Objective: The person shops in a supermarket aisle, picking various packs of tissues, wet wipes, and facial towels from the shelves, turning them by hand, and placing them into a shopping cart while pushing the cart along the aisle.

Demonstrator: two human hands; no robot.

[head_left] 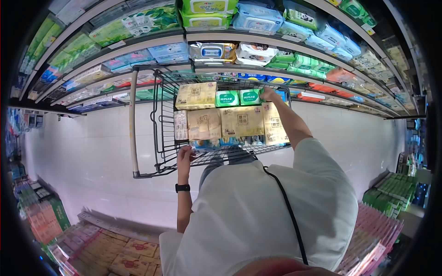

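A wire shopping cart stands in front of me, loaded with tissue packs. My right hand reaches over the load, its fingers closed at the right end of a green tissue pack. A second green tissue pack lies to its left, beside a large yellow tissue pack. Nearer me lie a tan tissue pack and more yellow packs. My left hand, below a black wristband, hangs at the cart's near side with loosely bent fingers and nothing visible in them.
Shelves of wipes and tissue packs curve along the cart's far side. The cart's handle bar is at the left. White floor extends on both sides. Stacked goods stand behind me at lower left and lower right.
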